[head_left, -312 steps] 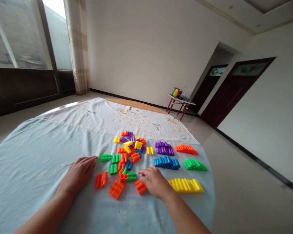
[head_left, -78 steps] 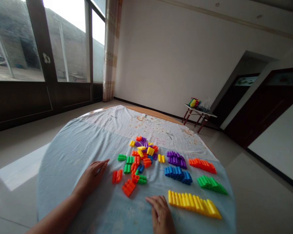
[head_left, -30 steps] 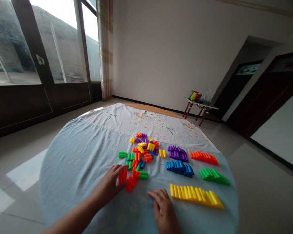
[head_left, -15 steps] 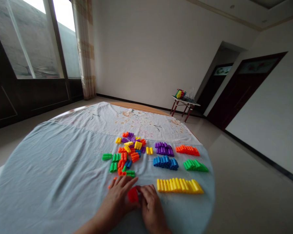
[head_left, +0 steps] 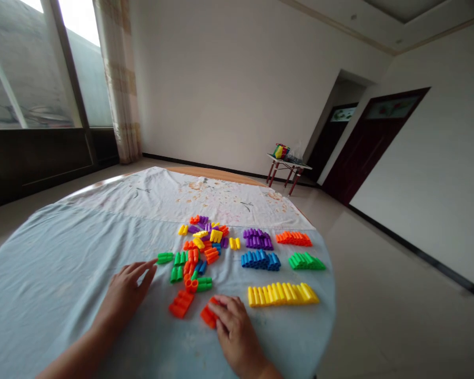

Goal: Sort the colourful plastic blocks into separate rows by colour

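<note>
My left hand (head_left: 128, 289) is stretched out over the cloth, fingers extended and holding nothing. Its fingertips come up to the left end of a green tube block (head_left: 165, 258); whether they touch it I cannot tell. My right hand (head_left: 235, 323) has its thumb and fingers on a red-orange tube block (head_left: 209, 314) near the front of the table. Just left of that block lies another red-orange tube block (head_left: 181, 304). Beyond the hands is a loose mixed pile with orange blocks (head_left: 192, 258), purple, yellow, green and blue ones.
Colour-sorted rows lie to the right: yellow (head_left: 282, 295), blue (head_left: 260, 260), purple (head_left: 257, 239), orange (head_left: 294, 238) and green (head_left: 306, 261). A blue-and-white cloth (head_left: 82, 247) covers the round table. A small folding table (head_left: 288, 162) with bags stands by the far wall.
My left hand has left the red-orange piece between both hands and moved left to the green block. My right hand keeps a red-orange block. The view has turned slightly right.
</note>
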### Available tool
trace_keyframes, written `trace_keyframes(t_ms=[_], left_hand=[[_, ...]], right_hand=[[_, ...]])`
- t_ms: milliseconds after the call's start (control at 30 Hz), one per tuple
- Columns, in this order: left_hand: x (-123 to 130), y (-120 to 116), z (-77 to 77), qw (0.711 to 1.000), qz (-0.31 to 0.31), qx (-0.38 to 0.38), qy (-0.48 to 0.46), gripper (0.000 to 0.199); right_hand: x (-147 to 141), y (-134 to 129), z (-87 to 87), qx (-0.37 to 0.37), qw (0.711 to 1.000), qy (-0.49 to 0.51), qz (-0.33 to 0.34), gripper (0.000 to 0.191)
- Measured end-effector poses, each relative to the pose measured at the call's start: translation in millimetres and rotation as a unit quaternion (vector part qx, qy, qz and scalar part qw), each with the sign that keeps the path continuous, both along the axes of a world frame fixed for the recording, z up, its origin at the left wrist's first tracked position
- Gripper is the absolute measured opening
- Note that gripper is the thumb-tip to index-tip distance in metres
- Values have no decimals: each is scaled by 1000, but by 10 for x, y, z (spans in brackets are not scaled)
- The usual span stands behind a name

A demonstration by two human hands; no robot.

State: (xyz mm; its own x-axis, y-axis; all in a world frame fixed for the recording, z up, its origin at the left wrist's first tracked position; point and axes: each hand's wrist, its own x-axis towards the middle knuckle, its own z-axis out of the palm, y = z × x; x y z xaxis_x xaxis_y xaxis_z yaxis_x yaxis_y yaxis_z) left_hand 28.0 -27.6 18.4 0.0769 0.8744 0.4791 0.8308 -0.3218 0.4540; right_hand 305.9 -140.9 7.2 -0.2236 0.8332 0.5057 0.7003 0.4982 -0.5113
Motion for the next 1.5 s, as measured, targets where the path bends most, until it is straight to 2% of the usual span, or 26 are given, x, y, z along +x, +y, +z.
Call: trace_keyframes(t_ms=[200, 400, 567, 800, 900, 1167, 1333, 1500], left_hand=[[-111, 101, -183, 999, -23, -32, 30, 46], [-81, 73, -152, 997, -52, -43, 42, 44], [-41, 18, -97, 996, -53, -59, 31, 44], [-4, -23, -83, 996, -53, -64, 23, 42], [1, -35, -78, 996, -53, -64, 21, 42], [7, -39, -73, 995, -53, -78, 20, 43], [-2, -52, -79, 995, -56, -83, 25, 44], [-18, -43, -71, 995, -56, -80, 28, 45]], right_hand=[[-40, 15, 9, -24, 999, 11, -38, 38], [-51, 43, 44, -18, 998, 46, -47, 17], [-50, 53, 140, -43, 998, 42, -21, 21], [-112, 60, 164, -67, 997, -8, 37, 46], [-104, 108, 174, -65, 997, -1, 35, 39], [14, 306, 386, -105, 994, 6, 14, 25], [65, 348, 369, -96, 994, 6, -44, 34], [67, 217, 397, -143, 989, -14, -18, 54]])
